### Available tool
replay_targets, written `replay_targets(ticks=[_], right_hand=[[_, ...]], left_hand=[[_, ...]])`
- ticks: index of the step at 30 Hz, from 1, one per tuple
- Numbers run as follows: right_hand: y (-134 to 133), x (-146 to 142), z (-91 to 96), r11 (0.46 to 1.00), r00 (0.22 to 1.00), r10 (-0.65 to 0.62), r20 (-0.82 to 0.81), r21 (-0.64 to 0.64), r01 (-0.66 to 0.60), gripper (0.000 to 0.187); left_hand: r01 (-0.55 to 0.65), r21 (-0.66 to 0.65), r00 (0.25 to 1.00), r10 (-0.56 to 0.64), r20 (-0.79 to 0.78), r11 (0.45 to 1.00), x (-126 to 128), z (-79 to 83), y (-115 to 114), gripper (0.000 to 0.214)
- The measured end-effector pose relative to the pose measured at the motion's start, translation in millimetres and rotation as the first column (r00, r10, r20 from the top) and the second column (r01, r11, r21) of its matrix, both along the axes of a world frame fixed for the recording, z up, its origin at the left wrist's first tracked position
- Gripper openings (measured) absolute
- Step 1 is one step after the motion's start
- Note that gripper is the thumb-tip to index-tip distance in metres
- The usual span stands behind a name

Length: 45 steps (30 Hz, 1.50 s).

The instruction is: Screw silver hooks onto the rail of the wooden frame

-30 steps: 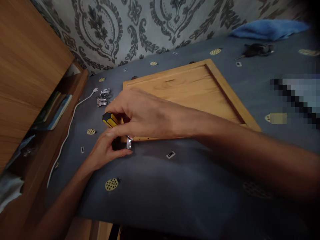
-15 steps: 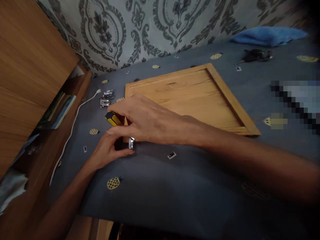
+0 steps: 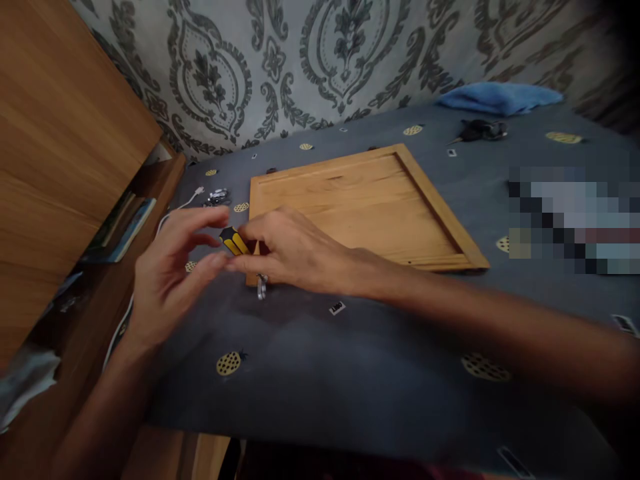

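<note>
A wooden framed panel (image 3: pixel 365 207) lies flat on a grey pineapple-print cloth (image 3: pixel 320 360). My right hand (image 3: pixel 290 250) is closed round a screwdriver with a yellow and black handle (image 3: pixel 233 241) at the panel's near left corner. A small metal fitting (image 3: pixel 261 285) sits at that corner, just below my right fingers. My left hand (image 3: pixel 173 270) hovers to the left of the handle, raised off the cloth, fingers spread and holding nothing.
Several metal fittings (image 3: pixel 216 197) and a white cable (image 3: pixel 165 220) lie left of the panel. A wooden cabinet (image 3: pixel 65 133) with a shelf of books (image 3: pixel 123 227) stands at the left. A blue cloth (image 3: pixel 500 98) and a dark object (image 3: pixel 480 130) lie far right.
My left hand has let go of the metal fitting at the panel's corner and lifted up and left, fingers opening. My right hand stays on the screwdriver. The view has shifted.
</note>
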State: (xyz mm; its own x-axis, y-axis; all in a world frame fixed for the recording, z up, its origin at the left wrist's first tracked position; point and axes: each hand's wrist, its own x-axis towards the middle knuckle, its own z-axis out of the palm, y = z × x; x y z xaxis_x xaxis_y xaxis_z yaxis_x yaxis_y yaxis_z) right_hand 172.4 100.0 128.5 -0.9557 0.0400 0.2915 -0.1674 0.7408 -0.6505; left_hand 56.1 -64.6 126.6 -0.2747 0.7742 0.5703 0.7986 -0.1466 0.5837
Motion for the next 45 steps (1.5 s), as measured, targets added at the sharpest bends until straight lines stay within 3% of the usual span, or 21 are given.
replay_targets(ticks=[3,7,10,14,19,24,28,32,35,38,40,43,45], right_hand=[[-3.9,3.3,0.2,0.999,0.999,-0.033,0.013,-0.033,0.033,0.029],[-3.4,11.1,-11.5,0.998,0.997,-0.064,0.037,0.002,0.064,0.032],[-0.9,21.7,-35.6,0.996,0.999,-0.038,0.021,0.078,0.036,0.034],[0.8,35.1,-76.5,0.974,0.997,-0.011,-0.072,0.227,0.027,0.018],[2.8,38.8,-107.8,0.925,0.974,0.078,-0.214,0.380,0.009,0.031],[4.4,39.5,-109.0,0.928,0.975,0.092,-0.201,0.373,-0.010,0.034],[4.8,40.0,-108.1,0.938,0.976,0.096,-0.193,0.345,-0.024,0.033],[5.3,39.8,-108.6,0.939,0.981,0.090,-0.174,0.342,-0.026,0.034],[5.9,40.5,-106.5,0.938,0.982,0.098,-0.160,0.344,-0.038,0.037],[6.2,41.4,-103.5,0.936,0.979,0.102,-0.177,0.350,-0.035,0.041],[6.3,41.8,-102.1,0.933,0.977,0.099,-0.188,0.358,-0.025,0.042],[6.6,41.5,-101.7,0.930,0.979,0.098,-0.179,0.367,-0.026,0.042],[6.8,40.9,-102.4,0.928,0.979,0.092,-0.180,0.372,-0.019,0.039]], left_hand=[[-0.016,-0.072,0.993,0.008,-0.115,0.997,6.6,5.8,5.4,0.027],[-0.036,-0.070,0.998,0.032,-0.063,0.997,9.1,4.2,6.3,0.016],[-0.046,-0.104,0.997,0.053,0.062,0.993,12.5,1.5,5.8,0.012],[0.019,-0.067,0.970,-0.002,0.242,0.998,17.0,-4.5,10.2,0.021],[0.127,0.025,0.941,-0.129,0.313,0.992,20.7,-9.6,21.5,0.020],[0.105,0.147,0.816,-0.169,0.553,0.984,29.8,-13.4,36.8,0.012],[0.070,0.245,0.686,-0.225,0.692,0.967,37.0,-15.1,51.6,0.028],[0.066,0.274,0.648,-0.250,0.719,0.959,38.0,-15.0,61.0,0.047],[0.205,0.257,0.613,-0.329,0.719,0.944,32.8,-14.6,62.9,0.055],[0.414,0.244,0.532,-0.451,0.717,0.877,25.4,-13.9,62.0,0.050],[0.481,0.248,0.496,-0.494,0.714,0.841,21.3,-12.6,60.9,0.043],[0.488,0.207,0.508,-0.469,0.723,0.848,18.1,-8.1,58.9,0.033],[0.405,0.151,0.574,-0.379,0.726,0.902,18.7,-3.2,57.9,0.023]])
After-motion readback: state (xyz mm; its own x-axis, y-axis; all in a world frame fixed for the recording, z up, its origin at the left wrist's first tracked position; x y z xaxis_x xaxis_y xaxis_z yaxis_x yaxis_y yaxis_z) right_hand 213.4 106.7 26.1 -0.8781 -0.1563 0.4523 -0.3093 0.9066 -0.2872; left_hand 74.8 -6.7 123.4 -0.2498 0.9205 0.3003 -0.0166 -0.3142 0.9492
